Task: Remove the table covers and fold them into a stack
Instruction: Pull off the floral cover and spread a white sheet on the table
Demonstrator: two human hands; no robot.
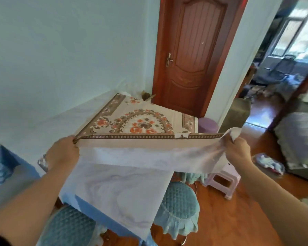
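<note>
A floral table cover [142, 121], cream with orange flowers and a brown border, lies over the far part of the table against the wall. Its near edge is lifted and folded back, showing the pale underside [140, 153]. My left hand [64, 153] grips the left corner of that raised edge. My right hand [236, 150] grips the right corner, bunched in the fingers. The edge is stretched taut between both hands. Under it, a white marbled cover [117, 194] lies on the near part of the table, over a blue cloth [110, 224].
Two stools with blue quilted covers [178, 205] [69, 228] stand at the table's near side. A lilac plastic stool [224, 180] and a purple round seat [207, 125] are to the right. A brown door [192, 50] is behind. A grey sofa [299, 139] stands on the wooden floor.
</note>
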